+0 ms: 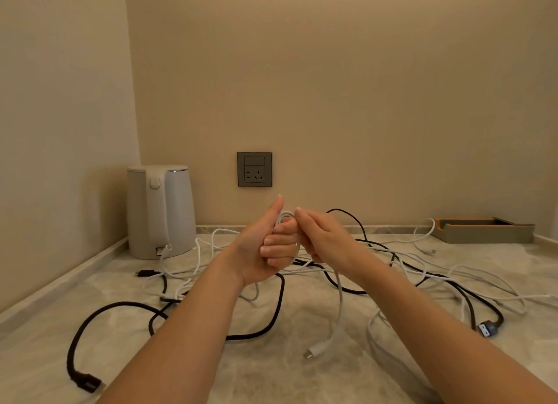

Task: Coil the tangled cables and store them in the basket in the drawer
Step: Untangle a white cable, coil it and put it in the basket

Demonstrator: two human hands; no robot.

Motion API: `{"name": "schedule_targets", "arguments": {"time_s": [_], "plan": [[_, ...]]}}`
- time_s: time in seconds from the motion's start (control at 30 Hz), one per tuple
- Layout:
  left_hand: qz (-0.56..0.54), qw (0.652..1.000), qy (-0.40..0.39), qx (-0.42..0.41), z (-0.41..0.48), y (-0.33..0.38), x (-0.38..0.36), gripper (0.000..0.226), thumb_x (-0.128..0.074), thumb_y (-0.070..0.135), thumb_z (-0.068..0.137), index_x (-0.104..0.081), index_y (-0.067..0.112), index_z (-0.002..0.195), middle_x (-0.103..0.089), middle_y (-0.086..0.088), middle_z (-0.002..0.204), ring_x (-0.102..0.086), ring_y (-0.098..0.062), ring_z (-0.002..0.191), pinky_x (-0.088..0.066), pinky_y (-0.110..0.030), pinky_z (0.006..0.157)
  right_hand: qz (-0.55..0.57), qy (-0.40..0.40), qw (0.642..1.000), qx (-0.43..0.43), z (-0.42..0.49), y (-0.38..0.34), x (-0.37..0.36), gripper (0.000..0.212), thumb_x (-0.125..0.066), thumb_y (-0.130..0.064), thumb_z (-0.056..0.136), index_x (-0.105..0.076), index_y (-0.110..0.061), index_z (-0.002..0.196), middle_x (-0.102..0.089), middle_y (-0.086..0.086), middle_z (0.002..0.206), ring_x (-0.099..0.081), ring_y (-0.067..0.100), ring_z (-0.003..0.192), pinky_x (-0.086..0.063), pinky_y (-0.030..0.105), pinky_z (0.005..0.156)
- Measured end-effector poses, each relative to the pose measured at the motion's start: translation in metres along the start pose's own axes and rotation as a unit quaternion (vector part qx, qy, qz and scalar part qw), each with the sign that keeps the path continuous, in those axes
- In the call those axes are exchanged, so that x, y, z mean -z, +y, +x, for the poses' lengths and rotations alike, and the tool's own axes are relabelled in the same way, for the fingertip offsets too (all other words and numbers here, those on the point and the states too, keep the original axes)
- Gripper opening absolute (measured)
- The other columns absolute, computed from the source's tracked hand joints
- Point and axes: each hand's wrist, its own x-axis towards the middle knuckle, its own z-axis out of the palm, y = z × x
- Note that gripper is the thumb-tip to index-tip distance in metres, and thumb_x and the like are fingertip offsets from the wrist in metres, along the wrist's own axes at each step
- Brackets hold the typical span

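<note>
— Where are your 2 hands?
— Raised just below the wall socket (pixel 254 169): your left hand (pixel 265 246), thumb up, fingers curled round the white cable (pixel 340 298) loops; your right hand (pixel 324 237) pinches it alongside.

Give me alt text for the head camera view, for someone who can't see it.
Two hands meet above a marble counter: the left hand grips loops of a white cable and the right hand holds it. More black and white cables lie tangled there, between a white kettle and a tray.
</note>
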Motion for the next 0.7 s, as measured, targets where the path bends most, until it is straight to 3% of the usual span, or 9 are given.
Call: {"name": "schedule_targets", "arguments": {"time_s": [0.1, 0.2, 0.3, 0.37, 0.5, 0.57, 0.7], "plan": [[-0.05, 0.999, 0.002, -0.008, 0.001, -0.001, 0.0, 0.066, -0.026, 0.058, 0.093, -0.039, 0.016, 0.043, -0.028, 0.008, 0.03, -0.029, 0.0, 0.022, -0.017, -0.013, 0.027, 0.081, -0.016, 0.996, -0.038, 0.0, -0.003, -0.004, 0.052, -0.03, -0.027, 0.104, -0.059, -0.027, 0.06, -0.035, -0.013, 0.041, -0.03, 0.001, 0.037, -0.023, 0.015, 0.039], [-0.077, 0.997, -0.002, -0.015, 0.002, -0.004, -0.002, 0.068, -0.024, 0.061, 0.092, -0.036, 0.016, 0.044, -0.029, 0.006, 0.031, -0.031, -0.001, 0.023, -0.021, -0.013, 0.026, 0.113, -0.023, 0.991, -0.069, 0.001, 0.003, -0.003, 0.041, -0.032, -0.031, 0.103, -0.055, -0.022, 0.07, -0.028, -0.012, 0.047, -0.022, 0.003, 0.04, -0.017, 0.019, 0.04], [-0.061, 0.997, 0.022, -0.031, 0.003, -0.005, -0.006, 0.071, -0.021, 0.064, 0.092, -0.033, 0.016, 0.041, -0.029, 0.005, 0.031, -0.033, -0.004, 0.025, -0.026, -0.013, 0.027, 0.102, -0.006, 0.994, -0.035, -0.001, 0.001, 0.0, 0.036, -0.033, -0.022, 0.103, -0.053, -0.015, 0.074, -0.037, -0.015, 0.042, -0.033, 0.0, 0.038, -0.026, 0.012, 0.041], [-0.046, 0.997, 0.046, -0.044, 0.005, -0.005, -0.008, 0.073, -0.021, 0.064, 0.092, -0.034, 0.015, 0.039, -0.031, 0.004, 0.032, -0.038, -0.005, 0.027, -0.031, -0.014, 0.029, 0.062, 0.031, 0.998, 0.011, -0.001, 0.0, 0.0, 0.035, -0.036, -0.018, 0.103, -0.056, -0.012, 0.074, -0.048, -0.015, 0.049, -0.044, -0.002, 0.046, -0.035, 0.011, 0.049], [-0.016, 0.996, 0.076, -0.052, 0.007, -0.004, -0.009, 0.073, -0.023, 0.063, 0.092, -0.034, 0.016, 0.037, -0.031, 0.004, 0.033, -0.037, -0.005, 0.029, -0.029, -0.013, 0.032, -0.061, 0.079, 0.993, 0.056, 0.003, 0.01, -0.003, 0.033, -0.039, -0.019, 0.101, -0.056, -0.01, 0.074, -0.05, -0.002, 0.065, -0.043, 0.009, 0.061, -0.037, 0.031, 0.063], [-0.003, 0.995, 0.088, -0.052, 0.007, -0.005, -0.01, 0.073, -0.024, 0.063, 0.092, -0.035, 0.017, 0.037, -0.03, 0.005, 0.033, -0.036, -0.004, 0.029, -0.027, -0.013, 0.032, -0.063, 0.079, 0.994, 0.046, 0.004, 0.012, -0.004, 0.033, -0.039, -0.022, 0.101, -0.055, -0.014, 0.073, -0.052, 0.0, 0.066, -0.044, 0.009, 0.062, -0.037, 0.032, 0.064], [0.019, 0.993, 0.11, -0.048, 0.007, -0.005, -0.01, 0.072, -0.027, 0.062, 0.092, -0.034, 0.017, 0.037, -0.03, 0.005, 0.033, -0.036, -0.004, 0.029, -0.028, -0.013, 0.031, -0.045, 0.063, 0.997, 0.022, 0.005, 0.015, -0.005, 0.038, -0.042, -0.031, 0.1, -0.064, -0.003, 0.087, -0.065, 0.019, 0.084, -0.054, 0.018, 0.073, -0.046, 0.041, 0.073]]}}
